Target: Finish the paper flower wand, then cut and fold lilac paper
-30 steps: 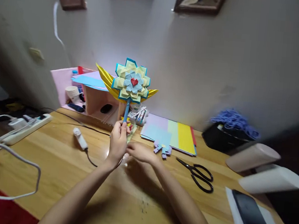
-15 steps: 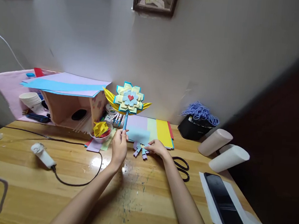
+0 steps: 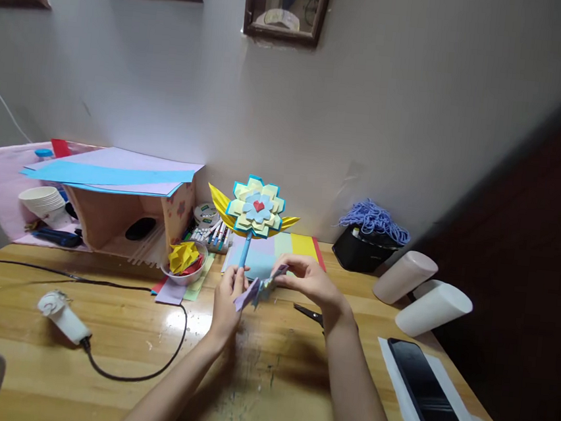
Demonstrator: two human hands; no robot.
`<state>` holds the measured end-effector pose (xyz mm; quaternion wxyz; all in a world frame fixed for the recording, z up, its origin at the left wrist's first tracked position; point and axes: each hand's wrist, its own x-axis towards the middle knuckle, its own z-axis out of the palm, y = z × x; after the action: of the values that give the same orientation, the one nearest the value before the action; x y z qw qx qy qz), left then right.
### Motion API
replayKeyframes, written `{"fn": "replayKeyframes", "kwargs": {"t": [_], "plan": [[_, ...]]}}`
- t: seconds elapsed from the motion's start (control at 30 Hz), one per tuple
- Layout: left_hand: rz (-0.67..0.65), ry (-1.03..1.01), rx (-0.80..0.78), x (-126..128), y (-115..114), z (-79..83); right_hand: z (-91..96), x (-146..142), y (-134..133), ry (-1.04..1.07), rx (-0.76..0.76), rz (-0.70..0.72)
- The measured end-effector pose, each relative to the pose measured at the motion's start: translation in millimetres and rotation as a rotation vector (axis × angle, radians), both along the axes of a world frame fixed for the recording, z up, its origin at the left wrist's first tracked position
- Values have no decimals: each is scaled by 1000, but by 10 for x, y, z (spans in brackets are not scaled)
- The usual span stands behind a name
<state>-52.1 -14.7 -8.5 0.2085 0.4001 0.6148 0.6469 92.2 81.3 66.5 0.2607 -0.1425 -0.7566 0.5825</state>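
My left hand [image 3: 229,301] is closed around the blue stem of a paper flower wand [image 3: 257,209]. Its layered bloom is pale yellow edged in blue, with a red heart at the centre and yellow pleated wings behind. Between the fingertips of my right hand [image 3: 306,280] is a lilac and blue paper bow [image 3: 263,291], lifted off the table and slightly blurred. The bow's left end overlaps my left hand in view; whether they touch I cannot tell. Scissors [image 3: 309,314] lie on the table, partly hidden behind my right forearm.
A white glue gun [image 3: 65,319] with a black cord lies at left. Behind stand a pink box [image 3: 178,217], a tub of folded paper [image 3: 186,274] and coloured sheets [image 3: 301,245]. To the right are a black container of yarn [image 3: 371,242], white rolls [image 3: 406,275] and a phone [image 3: 431,397].
My right hand has raised the paper bow from the table and brought it near the flower's stem. The flower has shifted a little right and down in view, still in my left hand.
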Motion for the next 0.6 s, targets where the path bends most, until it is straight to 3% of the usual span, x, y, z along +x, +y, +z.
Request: {"fn": "replayKeyframes", "kwargs": {"t": [0.1,0.17,0.4,0.6], "plan": [[-23,1,-10,38,-13,-68,-114,-219,-29,7,-142,-78],[-7,13,-52,54,-17,-103,-202,-310,-10,15,-153,-166],[-25,67,-70,119,-53,-74,-287,-337,48,-13,97,-452],[-32,61,-70,170,-69,-76,-264,-344,-2,-43,188,-535]]}}
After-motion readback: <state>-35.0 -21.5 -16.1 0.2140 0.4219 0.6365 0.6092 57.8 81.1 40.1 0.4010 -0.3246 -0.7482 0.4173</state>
